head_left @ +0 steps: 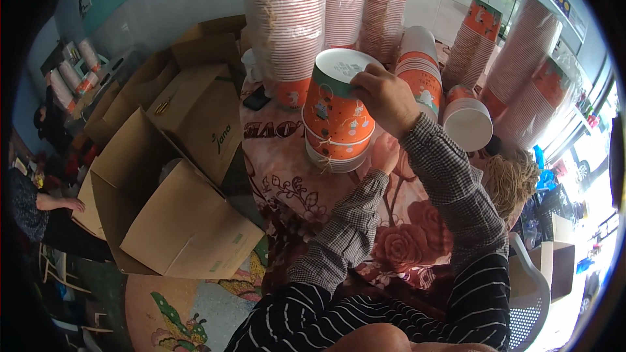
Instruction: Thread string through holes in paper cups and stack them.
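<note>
Upside down on the table, a short stack of orange paper buckets stands in front of me, its white base uppermost with a green band below it. A strand of twine circles the lower part, its tied ends showing at the front. My right hand is closed on the top edge of the uppermost bucket, fingers bent over the rim. Low on the right side of the stack is my left hand; its fingers are mostly hidden.
Tall plastic-wrapped stacks of buckets line the table's back and right side. One bucket stack lies on its side. A bundle of loose twine hangs at the right edge. Opened cardboard boxes stand left; another person's hand is farther left.
</note>
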A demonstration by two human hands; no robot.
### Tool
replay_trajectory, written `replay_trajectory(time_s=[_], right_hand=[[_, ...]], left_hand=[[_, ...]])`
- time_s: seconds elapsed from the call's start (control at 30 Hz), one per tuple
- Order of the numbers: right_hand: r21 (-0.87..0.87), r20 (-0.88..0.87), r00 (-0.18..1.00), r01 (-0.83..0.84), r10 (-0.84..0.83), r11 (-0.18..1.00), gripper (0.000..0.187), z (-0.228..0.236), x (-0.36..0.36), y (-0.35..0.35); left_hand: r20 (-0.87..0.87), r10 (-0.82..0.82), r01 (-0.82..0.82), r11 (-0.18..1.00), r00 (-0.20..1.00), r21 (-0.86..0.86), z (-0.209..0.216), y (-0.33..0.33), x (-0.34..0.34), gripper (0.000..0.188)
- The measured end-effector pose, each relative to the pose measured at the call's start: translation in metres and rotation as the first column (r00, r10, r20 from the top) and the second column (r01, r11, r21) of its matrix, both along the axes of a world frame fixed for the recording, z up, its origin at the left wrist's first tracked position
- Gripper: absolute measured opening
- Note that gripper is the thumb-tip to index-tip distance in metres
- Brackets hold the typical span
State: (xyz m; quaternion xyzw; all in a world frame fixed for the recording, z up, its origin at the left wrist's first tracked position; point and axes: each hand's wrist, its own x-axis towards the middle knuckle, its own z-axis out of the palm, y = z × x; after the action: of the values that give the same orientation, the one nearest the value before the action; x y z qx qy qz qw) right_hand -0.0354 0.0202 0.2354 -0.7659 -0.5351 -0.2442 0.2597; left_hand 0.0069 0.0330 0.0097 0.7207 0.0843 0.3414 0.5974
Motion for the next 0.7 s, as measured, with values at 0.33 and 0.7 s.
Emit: replay_trajectory(time_s=[0.33, 0.7], right_hand=[[-0.116, 0.007, 0.999, 0.048, -0.048, 0.992, 0.015, -0.022, -0.007, 0.003], [-0.121, -0.015, 0.998, 0.055, -0.058, 0.991, 0.013, -0.034, -0.011, 0.003]], left_hand=[[0.210, -0.044, 0.091, 0.971, 0.977, -0.221, -0.019, -0.008, 0.009, 0.018], [0.143, 0.021, -0.010, 0.997, 0.990, -0.082, -0.029, 0.009, -0.011, 0.019]])
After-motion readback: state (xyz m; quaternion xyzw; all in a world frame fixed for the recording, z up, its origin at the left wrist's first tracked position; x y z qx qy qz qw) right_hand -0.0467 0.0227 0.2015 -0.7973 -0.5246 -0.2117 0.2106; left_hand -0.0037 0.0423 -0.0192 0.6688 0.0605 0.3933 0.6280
